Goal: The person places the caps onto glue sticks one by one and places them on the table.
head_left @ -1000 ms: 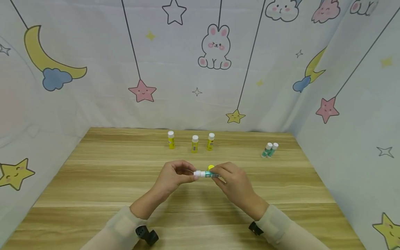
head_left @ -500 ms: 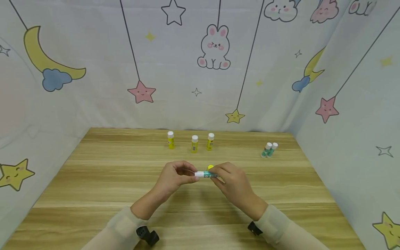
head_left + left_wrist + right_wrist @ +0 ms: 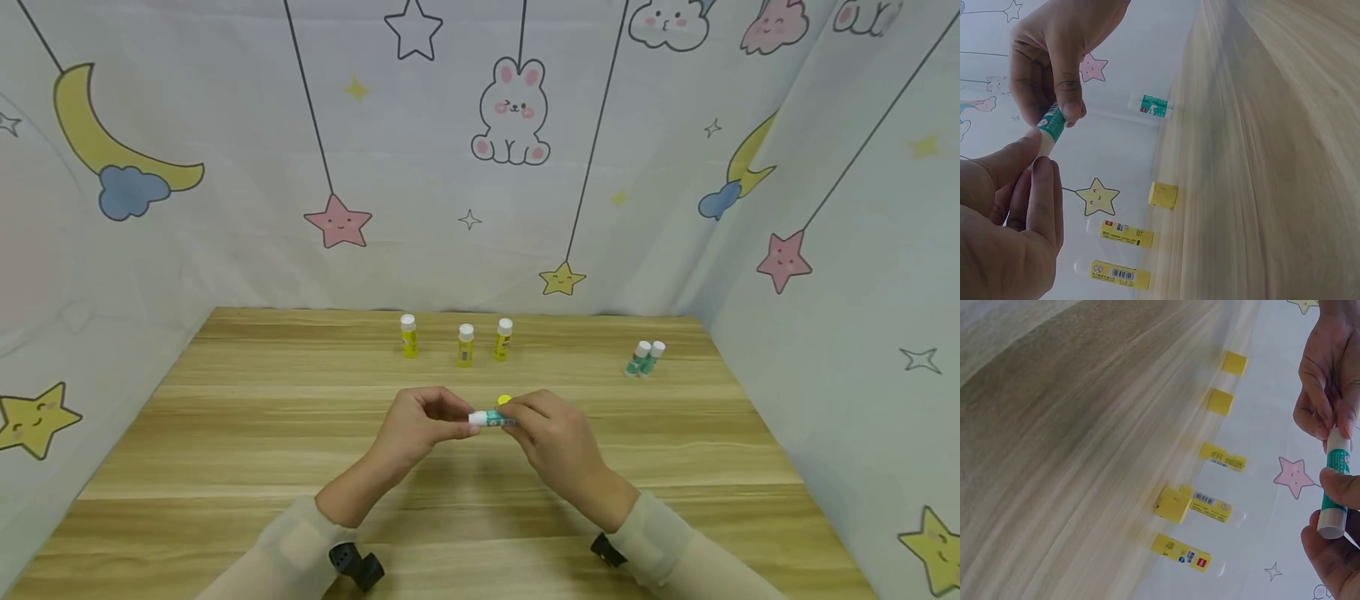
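Observation:
A green-and-white glue stick [image 3: 491,418] lies level between my two hands, above the table. My left hand [image 3: 412,429] pinches its white cap end with thumb and fingertips. My right hand [image 3: 558,437] grips the green-labelled body from the other side. In the right wrist view the glue stick [image 3: 1339,456] shows its white base below the right thumb. The cap sits right against the green label in the left wrist view, where part of the body is hidden by the right fingers. Just behind the right hand stands a short yellow cylinder [image 3: 505,401], partly covered.
Three yellow glue sticks with white caps, left [image 3: 408,337], middle [image 3: 466,347] and right [image 3: 503,340], stand upright at the back. Two green glue sticks [image 3: 643,360] stand together at the back right. More short yellow cylinders [image 3: 1220,402] show in the right wrist view. Patterned cloth [image 3: 420,267] encloses the wooden table.
The white cap has slid toward the green body, so less white shows and the glue stick looks shorter. Both hands keep their hold, the right one shifting slightly left.

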Tool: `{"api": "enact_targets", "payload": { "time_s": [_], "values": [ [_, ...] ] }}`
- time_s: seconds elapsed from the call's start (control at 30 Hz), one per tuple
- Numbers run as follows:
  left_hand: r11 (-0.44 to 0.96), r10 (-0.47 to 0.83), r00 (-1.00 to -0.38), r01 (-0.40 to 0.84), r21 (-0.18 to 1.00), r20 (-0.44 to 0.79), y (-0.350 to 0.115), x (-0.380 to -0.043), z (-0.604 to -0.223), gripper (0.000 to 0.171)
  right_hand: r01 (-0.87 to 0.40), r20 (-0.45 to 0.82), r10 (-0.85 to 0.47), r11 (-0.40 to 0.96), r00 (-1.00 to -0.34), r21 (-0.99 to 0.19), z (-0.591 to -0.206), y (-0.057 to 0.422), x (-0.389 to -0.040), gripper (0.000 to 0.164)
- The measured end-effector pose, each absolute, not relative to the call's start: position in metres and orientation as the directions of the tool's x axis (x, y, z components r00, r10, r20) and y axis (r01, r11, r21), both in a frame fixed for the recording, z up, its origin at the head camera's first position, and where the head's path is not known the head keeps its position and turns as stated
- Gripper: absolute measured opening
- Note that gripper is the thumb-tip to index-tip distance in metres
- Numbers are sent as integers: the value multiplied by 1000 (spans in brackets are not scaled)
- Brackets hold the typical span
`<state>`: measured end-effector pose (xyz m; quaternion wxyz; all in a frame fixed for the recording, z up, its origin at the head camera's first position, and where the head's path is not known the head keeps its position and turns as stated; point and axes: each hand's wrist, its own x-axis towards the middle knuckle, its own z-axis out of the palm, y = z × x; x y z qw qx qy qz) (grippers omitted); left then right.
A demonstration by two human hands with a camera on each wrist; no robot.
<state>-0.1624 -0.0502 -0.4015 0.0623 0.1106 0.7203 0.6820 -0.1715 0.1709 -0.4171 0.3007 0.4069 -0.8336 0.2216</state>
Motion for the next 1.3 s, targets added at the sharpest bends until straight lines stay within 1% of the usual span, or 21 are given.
{"api": "enact_targets", "payload": {
  "time_s": [0.23, 0.63, 0.8, 0.93, 1.1, 1.3],
  "values": [
    [78, 212, -976, 78, 994, 59, -47, -161, -397, 20, -801, 691, -517, 580, -505, -152, -421, 167, -171, 22],
    [106, 186, -981, 66, 992, 45, -45, -161, -394, 20, -779, 667, -518, 608, -535, -152, -420, 166, -167, 24],
    [102, 195, -980, 71, 992, 50, -45, -162, -394, 20, -780, 645, -549, 614, -533, -122, -417, 169, -167, 24],
    [84, 201, -978, 70, 994, 52, -45, -169, -408, 23, -778, 624, -571, 621, -533, -96, -415, 169, -168, 24],
    [85, 190, -979, 93, 992, 76, -46, -176, -422, 28, -783, 621, -591, 619, -515, -60, -413, 162, -170, 22],
    [57, 219, -973, 93, 994, 79, -44, -175, -423, 27, -799, 628, -599, 598, -498, -62, -414, 153, -168, 17]
  ]
}}
